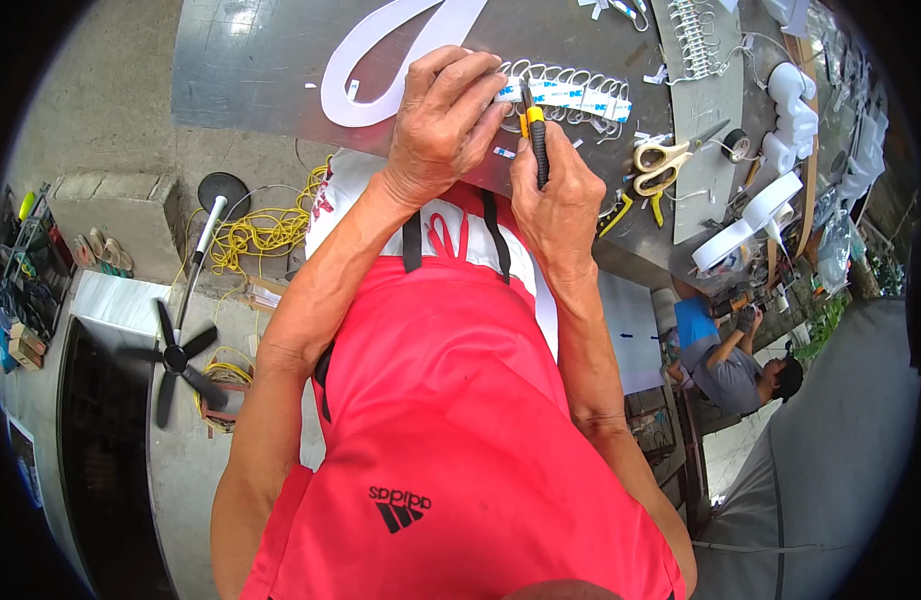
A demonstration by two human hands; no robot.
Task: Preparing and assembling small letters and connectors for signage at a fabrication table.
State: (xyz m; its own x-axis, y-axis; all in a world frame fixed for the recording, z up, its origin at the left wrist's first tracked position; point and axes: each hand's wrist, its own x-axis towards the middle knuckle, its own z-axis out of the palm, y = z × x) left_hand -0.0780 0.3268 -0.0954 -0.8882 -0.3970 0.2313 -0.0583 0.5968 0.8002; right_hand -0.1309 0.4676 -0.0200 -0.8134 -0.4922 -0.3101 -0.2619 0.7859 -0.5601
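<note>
My right hand (559, 195) is closed round a yellow-and-black utility knife (538, 135), its tip on a white strip with blue print (566, 95). This strip runs along a row of small pieces with looped white wires (591, 78), lying on the metal tabletop (251, 70). My left hand (446, 125) pinches the strip's left end between thumb and fingers. Behind the left hand lies a large curved white band (366, 60), shaped like a loop. Small printed scraps lie about, one of them (504, 152) just below the strip.
Right of the knife lie cream-handled scissors (661, 165), yellow-handled pliers (621, 212), a black tape roll (737, 145) and white curved pieces (751, 225). A black fan (174, 355) and a yellow cable (266, 230) are at left. Another person (731, 365) sits at far right.
</note>
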